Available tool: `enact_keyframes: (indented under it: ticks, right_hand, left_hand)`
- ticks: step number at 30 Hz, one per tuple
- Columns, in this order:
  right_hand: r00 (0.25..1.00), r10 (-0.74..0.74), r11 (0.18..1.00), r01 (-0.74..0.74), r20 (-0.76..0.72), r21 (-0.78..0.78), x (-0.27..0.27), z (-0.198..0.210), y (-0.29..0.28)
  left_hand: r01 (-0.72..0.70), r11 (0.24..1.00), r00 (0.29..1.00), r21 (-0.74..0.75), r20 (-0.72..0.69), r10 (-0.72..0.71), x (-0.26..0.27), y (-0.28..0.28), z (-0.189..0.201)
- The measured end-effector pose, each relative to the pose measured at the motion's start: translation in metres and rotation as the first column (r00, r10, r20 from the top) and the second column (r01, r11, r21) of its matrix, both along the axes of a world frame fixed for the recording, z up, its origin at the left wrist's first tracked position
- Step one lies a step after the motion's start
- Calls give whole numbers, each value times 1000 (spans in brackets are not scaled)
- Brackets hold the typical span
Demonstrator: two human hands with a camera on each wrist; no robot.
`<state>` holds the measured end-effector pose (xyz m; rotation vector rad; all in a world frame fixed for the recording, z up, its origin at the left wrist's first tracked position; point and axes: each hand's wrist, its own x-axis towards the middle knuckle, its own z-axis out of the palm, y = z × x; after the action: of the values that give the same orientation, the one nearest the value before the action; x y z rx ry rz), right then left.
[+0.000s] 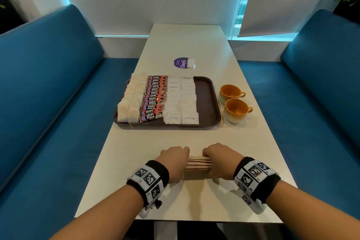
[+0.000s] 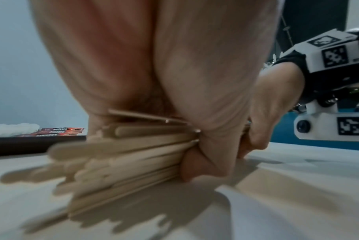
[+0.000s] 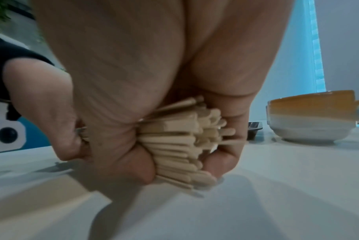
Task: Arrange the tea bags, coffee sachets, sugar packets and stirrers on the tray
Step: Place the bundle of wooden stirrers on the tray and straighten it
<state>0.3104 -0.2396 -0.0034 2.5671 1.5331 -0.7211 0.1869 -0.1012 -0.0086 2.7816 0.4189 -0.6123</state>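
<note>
A bundle of several wooden stirrers (image 1: 197,164) lies on the white table near its front edge. My left hand (image 1: 174,159) grips one end and my right hand (image 1: 219,159) grips the other. The wrist views show the stirrers (image 2: 133,152) (image 3: 174,141) fanning out past my curled fingers. Further back, the brown tray (image 1: 207,101) holds rows of tea bags (image 1: 129,101) at its left, red coffee sachets (image 1: 153,98) in the middle and white sugar packets (image 1: 182,99) to their right. A bare strip runs along the tray's right side.
Two orange cups (image 1: 230,93) (image 1: 236,110) stand just right of the tray. A purple round sticker (image 1: 181,62) with a white packet (image 1: 191,63) on it lies behind the tray. Blue benches (image 1: 48,93) (image 1: 321,84) flank the table.
</note>
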Motion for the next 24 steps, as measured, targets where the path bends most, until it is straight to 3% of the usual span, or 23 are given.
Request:
enact_keyframes:
  ticks: [8,16,24]
  right_hand:
    - [992,34,999,-38,122,36,-4,-4,11]
    - [999,-6,999,7,-32,48,-7,6,14]
    - [999,-28,999,30,42,-36,-12,8,25]
  left_hand:
    - [7,1000,998,-11,60,-6,2,4,-3]
    - [-15,999,997,-30,74,17,0,16,-2]
    - [0,997,998,-75,63,4,-4,19,-1]
